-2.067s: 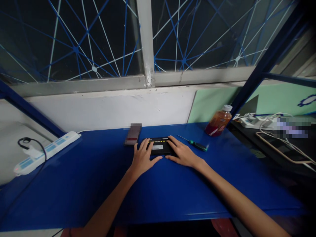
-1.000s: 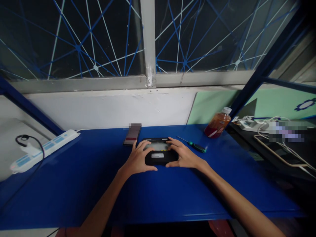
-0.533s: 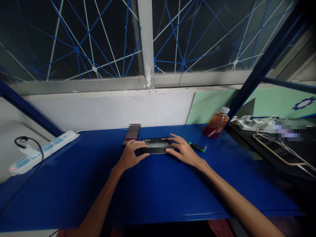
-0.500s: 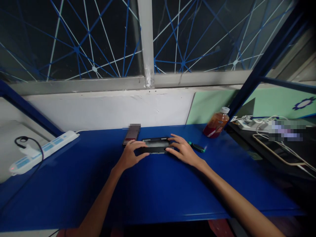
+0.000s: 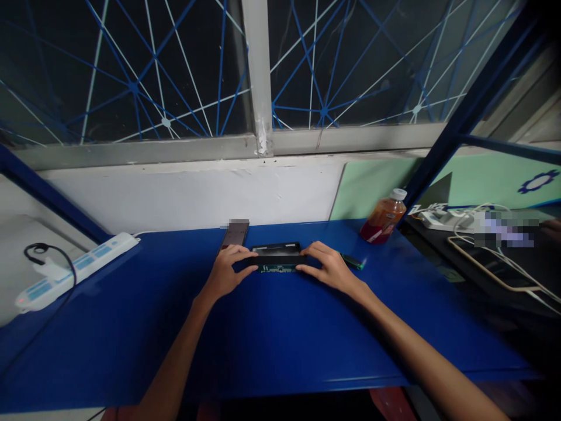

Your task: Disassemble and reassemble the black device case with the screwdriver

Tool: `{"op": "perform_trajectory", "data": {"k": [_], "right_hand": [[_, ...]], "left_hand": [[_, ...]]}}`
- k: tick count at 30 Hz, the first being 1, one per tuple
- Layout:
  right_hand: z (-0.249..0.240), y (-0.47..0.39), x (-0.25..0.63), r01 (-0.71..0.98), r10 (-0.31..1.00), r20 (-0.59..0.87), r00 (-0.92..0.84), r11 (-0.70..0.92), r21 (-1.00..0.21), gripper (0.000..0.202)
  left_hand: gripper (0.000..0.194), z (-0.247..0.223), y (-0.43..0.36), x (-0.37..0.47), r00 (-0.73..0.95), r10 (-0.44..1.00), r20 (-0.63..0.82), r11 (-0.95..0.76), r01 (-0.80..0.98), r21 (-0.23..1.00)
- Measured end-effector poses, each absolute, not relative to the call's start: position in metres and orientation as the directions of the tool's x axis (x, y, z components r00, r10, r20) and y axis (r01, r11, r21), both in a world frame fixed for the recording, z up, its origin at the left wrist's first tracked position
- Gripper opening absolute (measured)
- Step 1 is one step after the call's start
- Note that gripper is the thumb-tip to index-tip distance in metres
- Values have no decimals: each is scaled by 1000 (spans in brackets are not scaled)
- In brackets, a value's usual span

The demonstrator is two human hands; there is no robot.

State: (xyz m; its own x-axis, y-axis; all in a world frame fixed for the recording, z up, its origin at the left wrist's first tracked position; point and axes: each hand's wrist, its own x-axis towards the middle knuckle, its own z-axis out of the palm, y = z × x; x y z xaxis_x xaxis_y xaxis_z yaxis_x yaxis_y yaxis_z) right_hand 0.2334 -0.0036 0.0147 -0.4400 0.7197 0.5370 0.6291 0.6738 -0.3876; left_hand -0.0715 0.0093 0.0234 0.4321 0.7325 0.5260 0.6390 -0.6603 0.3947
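A black rectangular frame (image 5: 275, 259) is at the middle of the blue table, with a green circuit board (image 5: 279, 268) showing along its near side. My left hand (image 5: 228, 270) pinches its left end between thumb and fingers. At the opposite end, my right hand (image 5: 329, 266) grips it the same way. The frame's near side is tilted up, and part of its inside is visible. A dark phone (image 5: 235, 232) lies just behind my left hand. To the right of my right hand lies a small black-and-green object (image 5: 353, 261), partly covered by that hand.
A bottle of reddish drink (image 5: 384, 217) stands at the table's back right. On the left lies a white power strip (image 5: 83, 272) with a black cable. A dark side surface at right bears a phone (image 5: 491, 263) and white cables. Wall and window rise behind the table (image 5: 272, 339).
The frame's near side has tipped up, so the green circuit board now shows more. My right hand's fingers have drawn in around its end. My left hand has shifted slightly left.
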Motion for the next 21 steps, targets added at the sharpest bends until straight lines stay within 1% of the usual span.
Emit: {"op": "perform_trajectory", "data": {"k": [5, 8, 11, 15, 21], "right_hand": [[14, -4, 232, 628, 739, 537, -407, 653, -423, 29], [18, -6, 233, 652, 764, 502, -404, 626, -428, 29], [20, -6, 235, 673, 769, 441, -463, 629, -388, 31], [17, -4, 238, 658, 732, 388, -560, 677, -329, 34], [11, -4, 237, 675, 739, 363, -568, 670, -308, 36]], "left_hand": [[17, 21, 9, -70, 425, 708, 563, -677, 636, 371], [13, 20, 9, -69, 443, 700, 561, -684, 641, 347], [12, 20, 9, -69, 497, 699, 515, -695, 642, 323], [14, 20, 8, -69, 579, 692, 432, -716, 625, 310], [15, 16, 6, -69, 598, 708, 376, -704, 641, 305]]}}
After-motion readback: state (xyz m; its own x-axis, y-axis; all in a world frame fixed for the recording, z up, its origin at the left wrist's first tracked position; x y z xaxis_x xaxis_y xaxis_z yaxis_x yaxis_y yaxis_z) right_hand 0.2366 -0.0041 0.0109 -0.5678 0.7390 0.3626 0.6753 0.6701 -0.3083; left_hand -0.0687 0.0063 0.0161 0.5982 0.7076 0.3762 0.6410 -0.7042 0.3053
